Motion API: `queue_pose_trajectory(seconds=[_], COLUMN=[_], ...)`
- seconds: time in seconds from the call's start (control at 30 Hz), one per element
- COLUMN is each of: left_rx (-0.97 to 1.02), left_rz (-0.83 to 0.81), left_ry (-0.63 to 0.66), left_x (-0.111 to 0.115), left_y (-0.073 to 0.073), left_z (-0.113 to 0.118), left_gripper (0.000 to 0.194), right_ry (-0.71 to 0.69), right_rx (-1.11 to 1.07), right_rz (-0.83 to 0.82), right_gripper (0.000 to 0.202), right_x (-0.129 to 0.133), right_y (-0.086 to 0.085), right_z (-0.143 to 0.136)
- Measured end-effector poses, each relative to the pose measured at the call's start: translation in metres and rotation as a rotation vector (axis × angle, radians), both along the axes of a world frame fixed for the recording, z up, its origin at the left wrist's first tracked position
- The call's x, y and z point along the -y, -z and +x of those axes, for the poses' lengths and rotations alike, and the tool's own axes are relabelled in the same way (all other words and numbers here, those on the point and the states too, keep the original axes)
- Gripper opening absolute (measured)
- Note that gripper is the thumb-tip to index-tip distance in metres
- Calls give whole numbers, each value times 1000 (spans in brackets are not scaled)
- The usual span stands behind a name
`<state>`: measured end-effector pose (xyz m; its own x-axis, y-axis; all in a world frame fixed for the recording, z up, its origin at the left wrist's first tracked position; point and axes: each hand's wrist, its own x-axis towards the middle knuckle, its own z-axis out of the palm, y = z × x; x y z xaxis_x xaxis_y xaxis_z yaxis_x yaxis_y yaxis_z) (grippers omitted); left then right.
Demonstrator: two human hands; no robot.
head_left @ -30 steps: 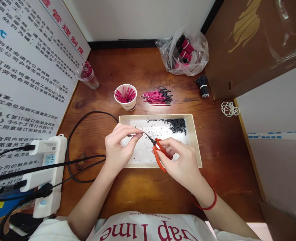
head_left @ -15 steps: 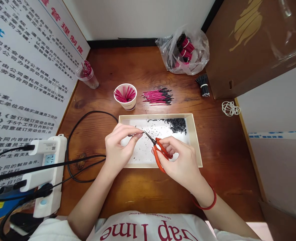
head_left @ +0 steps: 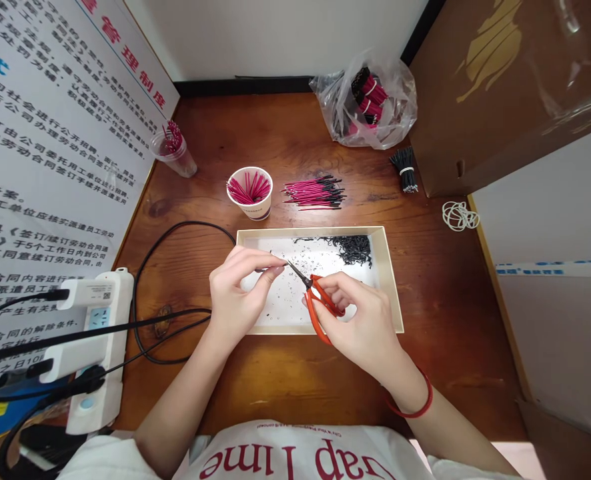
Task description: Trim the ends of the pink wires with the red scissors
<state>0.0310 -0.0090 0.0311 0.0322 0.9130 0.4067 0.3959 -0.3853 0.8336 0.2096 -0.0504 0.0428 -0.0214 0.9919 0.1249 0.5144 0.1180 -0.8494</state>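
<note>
Over the shallow white box (head_left: pixel 393 293), my left hand (head_left: pixel 243 287) pinches a thin dark wire (head_left: pixel 260 270) between thumb and forefinger. Most of the wire is hidden by the fingers. My right hand (head_left: pixel 363 313) has its fingers in the loops of small scissors with orange handles (head_left: pixel 317 323). The dark scissor tips point left and meet the end of the wire at my left fingertips. Inside the box, a heap of short black pieces (head_left: pixel 355 251) lies at the far right, with tiny bits scattered across the white bottom.
Behind the box stand a paper cup (head_left: pixel 255 211) of pink wires and a row of pink-and-black wires (head_left: pixel 315 193). Farther back are a plastic cup (head_left: pixel 180 160), a clear bag (head_left: pixel 400 100) and a black wire bundle (head_left: pixel 404 170). A power strip (head_left: pixel 118 333) with cables lies left.
</note>
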Motion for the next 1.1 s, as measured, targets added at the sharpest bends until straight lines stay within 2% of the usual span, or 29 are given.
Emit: queue_pose_trajectory(seconds=[0.2, 1.1], left_rx=[-19, -3], left_rz=[-23, -41], left_ry=[-3, 11], left_x=[0, 0], left_y=[0, 0], left_z=[-1, -1], left_gripper=[14, 15], right_ry=[3, -13], right_rx=[-17, -10], right_rz=[-49, -37], right_gripper=[5, 5], right_x=[0, 0], right_y=[-2, -2], right_z=[1, 1])
